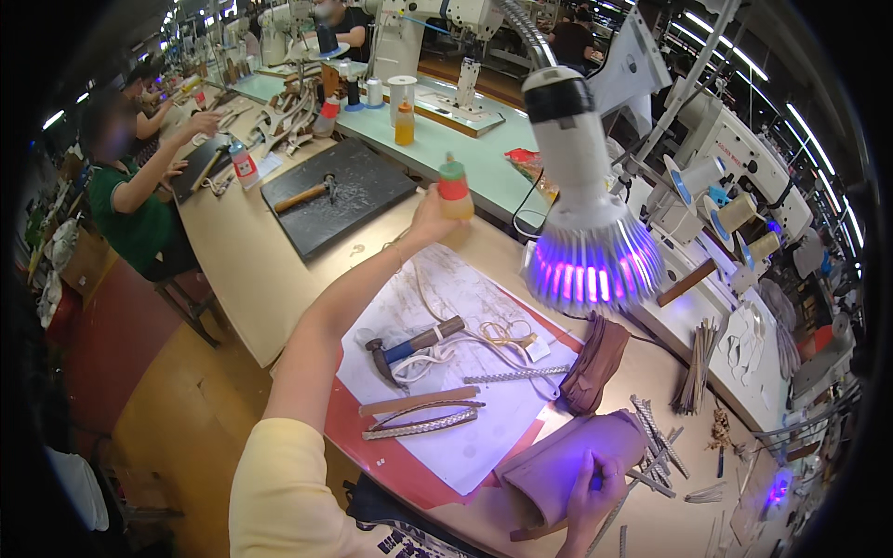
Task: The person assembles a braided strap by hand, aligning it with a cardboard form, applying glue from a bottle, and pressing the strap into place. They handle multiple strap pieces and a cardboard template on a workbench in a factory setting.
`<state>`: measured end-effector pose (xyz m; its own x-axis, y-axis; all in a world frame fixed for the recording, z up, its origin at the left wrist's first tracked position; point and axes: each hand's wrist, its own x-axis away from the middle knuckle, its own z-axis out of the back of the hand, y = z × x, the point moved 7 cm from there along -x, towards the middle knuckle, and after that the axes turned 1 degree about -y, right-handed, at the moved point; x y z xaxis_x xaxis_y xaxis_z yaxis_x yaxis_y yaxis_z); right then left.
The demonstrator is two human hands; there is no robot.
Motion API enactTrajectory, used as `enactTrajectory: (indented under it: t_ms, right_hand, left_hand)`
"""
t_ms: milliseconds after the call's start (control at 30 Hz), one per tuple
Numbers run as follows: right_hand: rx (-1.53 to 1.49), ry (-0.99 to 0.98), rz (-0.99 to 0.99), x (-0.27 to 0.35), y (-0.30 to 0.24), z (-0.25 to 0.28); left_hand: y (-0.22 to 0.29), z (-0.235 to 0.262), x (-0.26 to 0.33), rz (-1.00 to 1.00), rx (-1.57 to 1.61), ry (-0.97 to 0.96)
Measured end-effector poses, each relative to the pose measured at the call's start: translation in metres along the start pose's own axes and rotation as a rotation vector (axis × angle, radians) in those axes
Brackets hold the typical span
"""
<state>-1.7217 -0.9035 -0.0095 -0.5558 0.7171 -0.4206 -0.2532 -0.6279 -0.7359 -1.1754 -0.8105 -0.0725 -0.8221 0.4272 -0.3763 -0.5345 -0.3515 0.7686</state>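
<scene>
My left arm reaches far across the table, and my left hand is closed around a squeeze bottle with a green top, a red band and yellowish contents. At the near right, my right hand lies against a brown rolled leather piece. Its fingers are drawn together in a pinch; whatever is between them is too small to name. Purple light from a lamp falls on this hand and the roll. Braided strips and a hammer lie on white paper between my hands.
A black board carries another hammer. Bundled brown leather and loose braided strips lie at the right. An orange-yellow bottle stands beyond. Sewing machines line the far side. Someone in green works at the left.
</scene>
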Motion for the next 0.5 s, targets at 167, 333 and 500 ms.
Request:
enactTrajectory:
  t_ms: [167, 333, 500]
  right_hand:
    - [0.018, 0.055, -0.027, 0.002, -0.003, -0.001]
    - [0.155, 0.123, 0.091, 0.007, -0.018, -0.005]
    - [0.203, 0.041, -0.003, -0.001, -0.001, -0.001]
  left_hand:
    - [0.005, -0.070, 0.002, -0.010, 0.016, -0.122]
    - [0.023, -0.090, 0.005, -0.164, 0.115, -0.083]
    - [0.024, -0.082, 0.002, -0.211, 0.041, -0.104]
